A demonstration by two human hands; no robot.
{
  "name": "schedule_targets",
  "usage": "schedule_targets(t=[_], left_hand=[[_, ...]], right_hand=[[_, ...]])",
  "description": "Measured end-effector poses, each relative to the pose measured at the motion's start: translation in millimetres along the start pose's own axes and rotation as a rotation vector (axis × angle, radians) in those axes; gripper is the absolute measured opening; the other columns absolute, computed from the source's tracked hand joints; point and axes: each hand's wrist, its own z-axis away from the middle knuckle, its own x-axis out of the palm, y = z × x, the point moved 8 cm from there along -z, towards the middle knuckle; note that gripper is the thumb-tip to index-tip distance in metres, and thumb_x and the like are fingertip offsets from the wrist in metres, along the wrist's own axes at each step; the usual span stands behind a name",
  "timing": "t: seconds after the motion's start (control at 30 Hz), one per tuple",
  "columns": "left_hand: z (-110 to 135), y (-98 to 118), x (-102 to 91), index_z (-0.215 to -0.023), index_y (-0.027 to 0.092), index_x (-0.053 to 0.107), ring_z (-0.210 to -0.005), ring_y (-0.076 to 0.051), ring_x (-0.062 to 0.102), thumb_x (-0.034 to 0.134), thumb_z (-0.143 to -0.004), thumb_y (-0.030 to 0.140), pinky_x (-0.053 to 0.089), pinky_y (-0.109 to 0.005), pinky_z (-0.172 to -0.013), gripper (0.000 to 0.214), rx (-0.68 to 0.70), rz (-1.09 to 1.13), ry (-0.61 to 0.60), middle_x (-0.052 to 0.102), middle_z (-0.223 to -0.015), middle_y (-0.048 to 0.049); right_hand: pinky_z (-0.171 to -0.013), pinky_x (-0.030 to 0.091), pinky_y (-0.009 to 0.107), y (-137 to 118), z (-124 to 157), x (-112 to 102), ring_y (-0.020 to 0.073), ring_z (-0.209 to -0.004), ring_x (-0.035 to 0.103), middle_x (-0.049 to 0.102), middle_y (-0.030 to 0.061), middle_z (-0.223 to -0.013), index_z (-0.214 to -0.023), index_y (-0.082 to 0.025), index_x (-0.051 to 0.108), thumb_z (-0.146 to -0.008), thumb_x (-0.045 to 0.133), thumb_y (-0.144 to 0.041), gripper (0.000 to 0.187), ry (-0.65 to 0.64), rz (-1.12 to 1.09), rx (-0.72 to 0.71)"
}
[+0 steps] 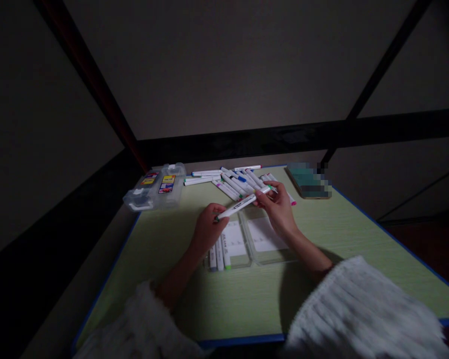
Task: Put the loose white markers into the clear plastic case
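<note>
Marker [243, 203] with a white barrel is slanting above the bench [149, 254], one end in each hand. The left hand [208, 228] is pinching the lower end, which is showing a dark green tip, between thumb and curled fingers. The right hand [280, 209] is gripping the higher end, near a lighter green patch, with its thumb and fingertips closing around the barrel. Dark print is showing along the side, though in this dim light the words are too small to read.

Below the hands, a clear open case [251, 247] is lying flat, with white paper [235, 239] showing in both halves. Three more pens [220, 254] are lying side by side in its left half, partly under the left hand; the rightmost is showing a bright green end. Beyond, a loose heap of markers [230, 173] is spreading across the far part of the bench, with blue, purple, green and pink showing at the ends. A clear plastic box [175, 187] with bright labels is resting at the far left, and a phone [307, 182] is lying at the far right.
</note>
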Motion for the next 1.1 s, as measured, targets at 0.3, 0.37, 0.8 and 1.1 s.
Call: schedule_targets(t=[0.3, 0.37, 0.8, 1.1], left_hand=[[0, -1, -19.8, -0.081, 0.016, 0.048, -0.062, -0.007, 0.053, 0.061, -0.059, 0.016, 0.041, -0.018, -0.056, 0.026, -0.059, 0.179, 0.230, 0.049, -0.079, 0.0031], [0, -2, -20.0, -0.084, 0.016, 0.047, -0.061, -0.006, 0.052, 0.060, -0.059, 0.015, 0.042, -0.018, -0.058, 0.028, -0.063, 0.204, 0.240, 0.048, -0.078, 0.0034], [6, 8, -18.3, -0.087, 0.017, 0.045, -0.075, -0.009, 0.056, 0.058, -0.056, 0.012, 0.046, -0.022, -0.068, 0.034, -0.051, 0.236, 0.229, 0.046, -0.089, 0.0007], [2, 5, -16.8, -0.086, 0.019, 0.043, -0.103, -0.017, 0.051, 0.059, -0.054, 0.010, 0.036, -0.038, -0.096, 0.036, -0.004, 0.263, 0.217, 0.047, -0.100, -0.0014]], right_hand=[[-0.055, 0.044, 0.022, 2, 0, -6, 0.0092, -0.055, 0.057, 0.050, -0.0110, -0.060, -0.089, -0.024, 0.033, -0.065, 0.067, -0.034, 0.043, 0.065, -0.054, -0.061], [-0.054, 0.044, 0.022, 2, 0, -7, 0.0092, -0.055, 0.057, 0.051, -0.0106, -0.060, -0.087, -0.023, 0.033, -0.064, 0.067, -0.034, 0.042, 0.076, -0.056, -0.067], [-0.054, 0.044, 0.022, 1, -1, -12, 0.0083, -0.052, 0.055, 0.049, -0.0108, -0.057, -0.083, -0.022, 0.037, -0.059, 0.069, -0.032, 0.041, 0.139, -0.055, -0.077], [-0.058, 0.046, 0.025, 14, -8, -14, 0.0110, -0.064, 0.057, 0.057, -0.0033, -0.073, -0.084, -0.020, 0.051, -0.062, 0.065, -0.035, 0.031, 0.111, 0.040, -0.037]])
